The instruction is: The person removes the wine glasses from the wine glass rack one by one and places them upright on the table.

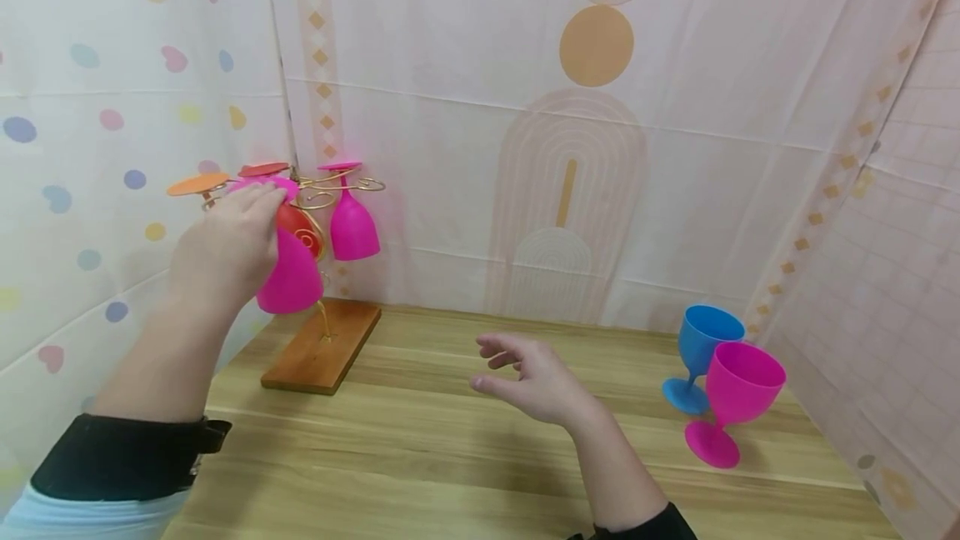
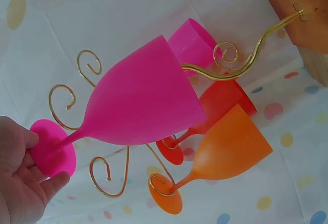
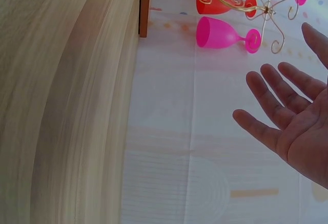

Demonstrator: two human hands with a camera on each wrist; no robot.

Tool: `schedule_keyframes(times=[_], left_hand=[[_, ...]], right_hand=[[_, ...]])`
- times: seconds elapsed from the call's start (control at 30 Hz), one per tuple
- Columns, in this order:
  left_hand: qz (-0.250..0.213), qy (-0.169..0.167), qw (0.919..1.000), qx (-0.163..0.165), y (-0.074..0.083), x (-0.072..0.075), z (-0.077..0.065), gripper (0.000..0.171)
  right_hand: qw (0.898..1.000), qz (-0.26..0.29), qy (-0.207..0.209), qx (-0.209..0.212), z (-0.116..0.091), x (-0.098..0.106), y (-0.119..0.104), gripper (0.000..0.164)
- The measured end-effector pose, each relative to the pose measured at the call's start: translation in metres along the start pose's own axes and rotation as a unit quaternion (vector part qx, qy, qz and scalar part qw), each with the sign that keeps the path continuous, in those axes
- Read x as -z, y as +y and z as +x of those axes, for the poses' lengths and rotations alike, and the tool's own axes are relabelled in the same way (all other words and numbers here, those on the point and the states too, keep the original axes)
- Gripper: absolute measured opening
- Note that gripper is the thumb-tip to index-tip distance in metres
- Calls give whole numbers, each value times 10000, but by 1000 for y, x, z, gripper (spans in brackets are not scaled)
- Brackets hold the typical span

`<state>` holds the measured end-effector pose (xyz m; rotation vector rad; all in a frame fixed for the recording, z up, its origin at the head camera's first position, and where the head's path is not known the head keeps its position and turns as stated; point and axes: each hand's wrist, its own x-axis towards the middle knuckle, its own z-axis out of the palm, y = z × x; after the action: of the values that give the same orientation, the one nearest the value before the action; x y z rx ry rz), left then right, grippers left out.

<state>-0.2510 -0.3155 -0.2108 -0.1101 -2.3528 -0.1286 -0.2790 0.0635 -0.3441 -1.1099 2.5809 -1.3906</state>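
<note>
My left hand [image 1: 228, 248] grips the round foot of a pink goblet [image 2: 138, 98], which hangs bowl-down beside a gold wire goblet rack [image 2: 241, 74]. The rack's curled hooks carry another pink goblet [image 1: 354, 227], a red goblet [image 2: 219, 103] and an orange goblet [image 2: 228, 147], all upside down. In the left wrist view, the held goblet's stem is close to a curled hook; whether it sits in that hook I cannot tell. My right hand [image 1: 536, 377] hovers over the table with fingers loosely spread and holds nothing.
The rack's wooden base [image 1: 322, 357] stands at the table's back left. A blue goblet [image 1: 697, 348] and a pink goblet [image 1: 742, 382] stand upright at the right. Patterned curtains [image 1: 450, 190] hang around the wooden table [image 1: 420, 448].
</note>
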Motion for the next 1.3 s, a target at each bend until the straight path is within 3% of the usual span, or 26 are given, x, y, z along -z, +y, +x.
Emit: schedule_keyframes(times=[0.27, 0.73, 1.07, 1.3], left_hand=[[-22, 209, 9991, -371, 12, 0, -8, 50], [-36, 1008, 9888, -1099, 32, -9, -14, 43], [-136, 958, 9884, -1167, 42, -21, -20, 50], [-239, 1228, 9828, -1361, 48, -25, -24, 50]], right_hand=[[10000, -38, -71, 24, -1, 0, -3, 58], [9998, 154, 11, 100, 1, 4, -7, 56], [9994, 217, 196, 168, 4, 9, -11, 53], [9992, 273, 245, 171, 4, 10, -11, 52]])
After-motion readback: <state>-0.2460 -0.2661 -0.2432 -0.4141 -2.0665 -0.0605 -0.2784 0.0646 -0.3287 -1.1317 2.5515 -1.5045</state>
